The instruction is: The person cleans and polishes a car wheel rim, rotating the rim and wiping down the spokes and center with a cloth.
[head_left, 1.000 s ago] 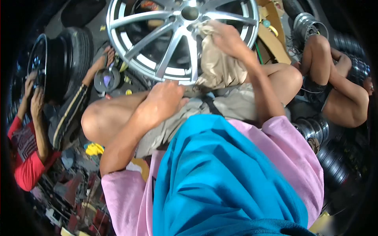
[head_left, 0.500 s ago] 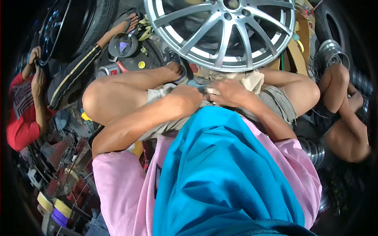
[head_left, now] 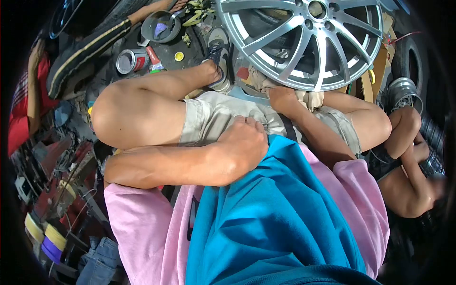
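Note:
My left hand (head_left: 246, 142) rests closed at my lap, against the grey shorts (head_left: 213, 111) and the edge of the blue cloth (head_left: 280, 199). Whether it grips anything I cannot make out. Just below the rim of a silver alloy wheel (head_left: 304, 52) is my right hand (head_left: 283, 100), its fingers mostly hidden. A beige cloth (head_left: 311, 99) lies beside and partly behind that hand, under the wheel's lower edge. The wheel stands tilted before my crossed legs, spokes facing me.
A pan (head_left: 161, 27), an open can (head_left: 127, 61) and a red-handled brush (head_left: 153, 56) are on the ground at the upper left. A person in red (head_left: 21, 118) sits at the left; another person's knee (head_left: 403, 124) is at the right, near a small metal rim (head_left: 400, 92).
The wheel appears farther right as the view shifts left. My right hand has come down from the wheel's hub to its lower edge. My left hand has moved to my lap.

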Demonstrator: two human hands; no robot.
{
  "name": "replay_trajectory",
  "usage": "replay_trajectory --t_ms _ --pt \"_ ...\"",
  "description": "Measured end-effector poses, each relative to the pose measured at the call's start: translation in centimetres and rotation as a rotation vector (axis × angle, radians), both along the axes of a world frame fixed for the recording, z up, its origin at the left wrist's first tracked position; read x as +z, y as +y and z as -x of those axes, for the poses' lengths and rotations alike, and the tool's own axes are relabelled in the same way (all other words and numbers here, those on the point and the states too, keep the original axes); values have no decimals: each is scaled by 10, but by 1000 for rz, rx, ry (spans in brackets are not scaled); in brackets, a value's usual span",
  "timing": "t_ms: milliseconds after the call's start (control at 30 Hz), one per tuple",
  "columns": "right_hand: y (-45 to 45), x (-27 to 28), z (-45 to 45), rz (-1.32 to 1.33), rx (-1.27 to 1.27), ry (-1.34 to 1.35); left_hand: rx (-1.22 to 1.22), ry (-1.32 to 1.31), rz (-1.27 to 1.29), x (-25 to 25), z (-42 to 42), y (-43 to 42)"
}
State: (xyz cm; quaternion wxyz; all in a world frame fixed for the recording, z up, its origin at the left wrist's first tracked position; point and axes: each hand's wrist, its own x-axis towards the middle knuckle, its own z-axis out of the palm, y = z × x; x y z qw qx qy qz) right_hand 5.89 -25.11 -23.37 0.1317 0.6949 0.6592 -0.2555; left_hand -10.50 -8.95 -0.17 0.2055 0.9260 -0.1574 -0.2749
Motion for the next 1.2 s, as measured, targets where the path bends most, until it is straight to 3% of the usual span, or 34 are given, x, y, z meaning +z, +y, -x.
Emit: replay_trajectory --t_ms 167,233,300,400,500,567,633,733,767,800,833,900,967,1033,1067,1133,1200 --pt "11 -16 10 -13 -94 0 16 1 61 12 -2 10" --pt "11 -33 11 -309 -33 94 -9 3 87 11 0 16" --pt "20 -41 9 -310 -52 186 133 -404 327 11 2 26" --pt "34 -42 11 -273 -92 309 249 -470 323 31 0 51" --pt "38 -41 11 -217 -78 309 525 -1005 269 60 13 100" --pt "39 -40 10 -186 -70 304 584 -1197 627 48 13 145" --pt "34 -36 8 -154 -73 291 859 -1145 896 44 26 172" --pt "39 -27 7 -119 -64 285 1413 -735 712 43 57 189" --pt "36 -24 6 -107 -67 282 1510 -593 618 32 61 195" --pt "32 -27 4 -96 -71 281 1417 -705 753 -9 65 203" --pt "28 -27 3 -85 -82 276 1346 -620 656 -44 75 217" --pt "27 -27 4 -64 -94 280 1350 -473 183 -112 88 219" --pt "29 -27 5 -50 -105 293 1493 -176 208 -177 97 205" --pt "26 -25 5 -38 -137 295 1486 6 212 -278 126 187" --pt "27 -24 6 -34 -150 307 1541 -45 15 -327 143 164" --pt "23 -22 6 -29 -204 322 1583 268 -31 -372 168 142" --pt "16 -20 6 -16 -305 346 1605 291 -119 -388 181 115"
